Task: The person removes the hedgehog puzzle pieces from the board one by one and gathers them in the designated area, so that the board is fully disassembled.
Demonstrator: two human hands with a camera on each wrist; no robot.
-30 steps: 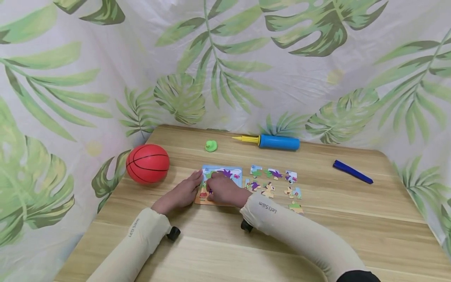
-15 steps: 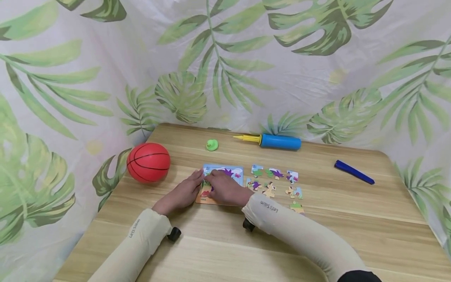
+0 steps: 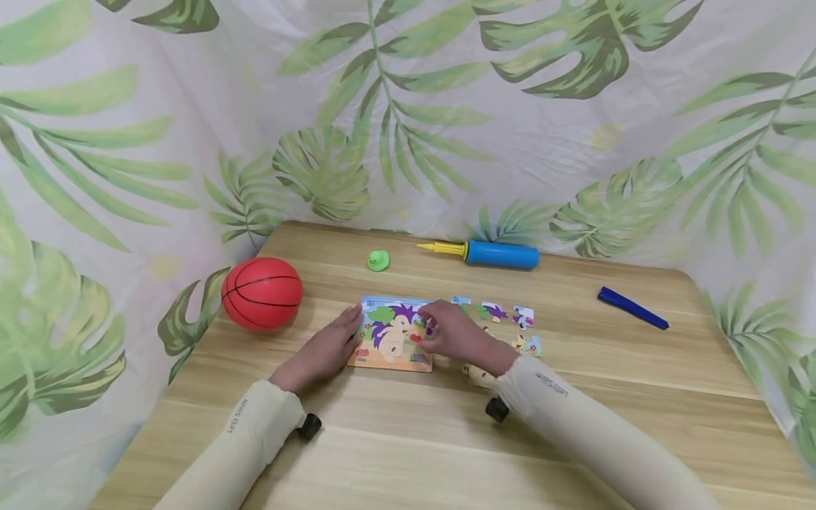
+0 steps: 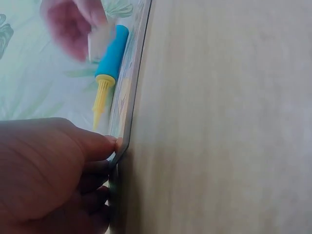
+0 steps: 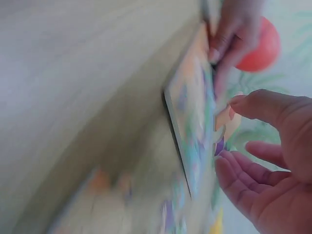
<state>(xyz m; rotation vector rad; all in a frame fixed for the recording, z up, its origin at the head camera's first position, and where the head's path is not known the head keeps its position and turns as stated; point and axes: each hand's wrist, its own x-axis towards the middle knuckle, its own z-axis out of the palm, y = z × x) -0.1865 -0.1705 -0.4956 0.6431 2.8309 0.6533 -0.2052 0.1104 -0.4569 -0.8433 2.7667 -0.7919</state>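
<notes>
A hedgehog picture puzzle board (image 3: 395, 347) lies on the wooden table in front of me. My left hand (image 3: 321, 354) rests along its left edge; in the left wrist view its thumb (image 4: 100, 145) touches the board's corner. Over the board's right edge, my right hand (image 3: 455, 333) pinches a puzzle piece (image 5: 228, 122) with orange, red and purple on it. Loose puzzle pieces (image 3: 525, 316) lie in rows just right of the board, some hidden under my right hand and forearm.
A red ball (image 3: 263, 293) with black lines stands at the left. Behind the board are a green rubber duck (image 3: 379, 261) and a blue and yellow hand pump (image 3: 500, 253). A dark blue stick-like object (image 3: 632, 307) lies at the right, and a leaf-print cloth (image 3: 433, 106) hangs behind the table.
My right hand has lifted and moved right from the board's left part to its right edge, carrying a puzzle piece and uncovering the hedgehog picture. My left hand stays at the board's left edge.
</notes>
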